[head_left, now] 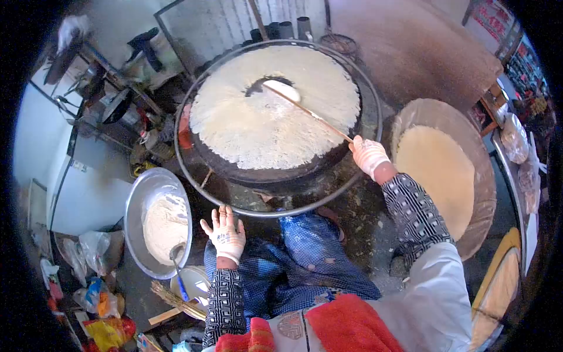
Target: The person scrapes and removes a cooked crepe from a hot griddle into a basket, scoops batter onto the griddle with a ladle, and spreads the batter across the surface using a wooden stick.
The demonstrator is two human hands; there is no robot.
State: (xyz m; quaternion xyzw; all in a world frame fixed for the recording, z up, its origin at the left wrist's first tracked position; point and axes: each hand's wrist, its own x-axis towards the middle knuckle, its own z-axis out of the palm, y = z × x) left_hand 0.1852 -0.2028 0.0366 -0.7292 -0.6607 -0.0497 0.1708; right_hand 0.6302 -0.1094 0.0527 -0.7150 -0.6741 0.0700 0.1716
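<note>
My right hand [369,156], in a white glove, grips the end of a long wooden stick [316,118]. The stick reaches over a large round griddle [264,174], and its far end meets a white patch of batter [284,91] near the middle. A thin pale layer [252,129] covers most of the griddle, with a dark gap around the patch. My left hand [227,233], gloved with bare fingertips, is spread and empty beside the griddle's metal ring [270,215], above my left thigh.
On the left, a metal bowl [132,223] holds pale dough and a blue-handled ladle [180,281]. A white bucket [199,280] stands beside it, near a straw brush [176,299]. At right, a plastic-lined tub [484,193] contains cream-coloured batter. Shelves and tools line the left wall.
</note>
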